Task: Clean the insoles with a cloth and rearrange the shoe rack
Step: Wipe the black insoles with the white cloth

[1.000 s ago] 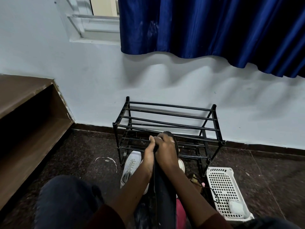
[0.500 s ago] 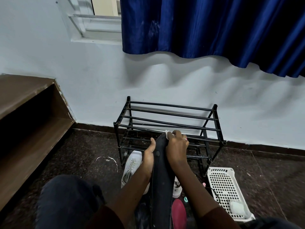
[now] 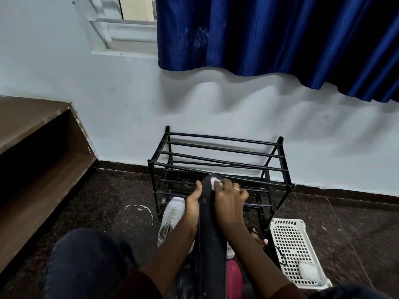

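I have one wide head view, looking forward and down, close above the left hand and right hand, facing the shoe rack.

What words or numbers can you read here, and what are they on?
None: no word, number or logo can be read on the dark insole, the white cloth, the white sneaker, the white basket, the black shoe rack or the blue curtain.
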`<control>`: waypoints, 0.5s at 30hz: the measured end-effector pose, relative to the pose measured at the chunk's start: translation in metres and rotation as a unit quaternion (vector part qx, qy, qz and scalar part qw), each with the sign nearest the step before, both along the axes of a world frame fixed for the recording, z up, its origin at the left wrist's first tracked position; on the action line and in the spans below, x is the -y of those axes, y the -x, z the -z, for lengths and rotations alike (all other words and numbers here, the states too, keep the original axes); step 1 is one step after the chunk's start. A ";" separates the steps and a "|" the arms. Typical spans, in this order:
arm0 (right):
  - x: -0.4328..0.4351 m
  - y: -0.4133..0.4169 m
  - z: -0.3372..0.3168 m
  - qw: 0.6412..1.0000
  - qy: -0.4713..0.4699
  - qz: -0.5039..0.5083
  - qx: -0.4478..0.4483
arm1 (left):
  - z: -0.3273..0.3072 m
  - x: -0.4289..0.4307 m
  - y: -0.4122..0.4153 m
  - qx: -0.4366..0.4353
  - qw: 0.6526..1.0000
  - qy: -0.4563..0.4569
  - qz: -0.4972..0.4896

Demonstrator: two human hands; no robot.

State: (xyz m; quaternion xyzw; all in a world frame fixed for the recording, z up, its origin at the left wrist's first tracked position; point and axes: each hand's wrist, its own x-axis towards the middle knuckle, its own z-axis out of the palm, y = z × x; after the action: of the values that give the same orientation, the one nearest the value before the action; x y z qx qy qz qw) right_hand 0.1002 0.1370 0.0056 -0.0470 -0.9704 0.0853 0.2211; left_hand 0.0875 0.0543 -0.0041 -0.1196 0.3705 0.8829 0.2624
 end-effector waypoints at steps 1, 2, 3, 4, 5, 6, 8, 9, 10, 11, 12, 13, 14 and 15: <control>0.000 0.003 -0.002 0.999 0.006 0.033 0.016 | 0.002 0.000 0.001 0.005 1.000 -0.003 -0.004; 0.002 0.004 -0.004 0.998 0.019 0.057 0.032 | 0.001 0.000 0.001 0.011 1.000 -0.001 -0.012; 0.003 0.005 -0.007 0.996 0.027 0.074 0.042 | 0.002 0.001 0.002 0.016 1.000 0.002 -0.013; 0.003 0.005 -0.008 0.995 0.033 0.078 0.046 | 0.001 0.001 0.001 0.019 1.000 0.008 -0.011; 0.003 0.005 -0.009 0.995 0.045 0.068 0.062 | 0.001 0.002 0.001 0.021 1.000 0.011 -0.007; 0.004 0.006 -0.009 0.992 0.064 0.055 0.089 | 0.000 0.003 -0.001 0.022 1.000 0.015 -0.003; 0.001 0.006 -0.006 0.987 0.096 0.027 0.125 | -0.003 0.005 -0.002 0.027 1.000 0.012 0.006; 0.002 0.005 -0.004 0.984 0.121 0.004 0.127 | -0.003 0.007 -0.002 0.028 0.999 0.013 0.010; 0.006 0.002 -0.005 0.983 0.139 -0.023 0.115 | -0.004 0.008 -0.002 0.028 0.999 0.011 0.012; 0.010 -0.001 -0.005 0.983 0.150 -0.048 0.096 | -0.005 0.009 -0.003 0.029 0.999 0.011 0.010; 0.014 -0.003 -0.001 0.984 0.153 -0.064 0.071 | -0.005 0.010 -0.003 0.031 0.999 0.011 0.007; 0.018 -0.005 0.002 0.985 0.147 -0.079 0.051 | -0.005 0.011 -0.002 0.034 0.999 0.012 0.000; 0.020 -0.007 0.007 0.985 0.135 -0.098 0.034 | -0.006 0.011 -0.002 0.036 0.999 0.012 -0.008; 0.021 -0.009 0.009 0.986 0.122 -0.109 0.027 | -0.005 0.011 -0.001 0.039 0.999 0.013 -0.016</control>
State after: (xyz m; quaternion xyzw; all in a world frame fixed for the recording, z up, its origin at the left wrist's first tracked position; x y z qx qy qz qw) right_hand 0.1096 0.1155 -0.0036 0.0301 -0.9577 0.2251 0.1769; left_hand 0.0888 0.0430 0.0006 -0.1627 0.3692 0.8770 0.2610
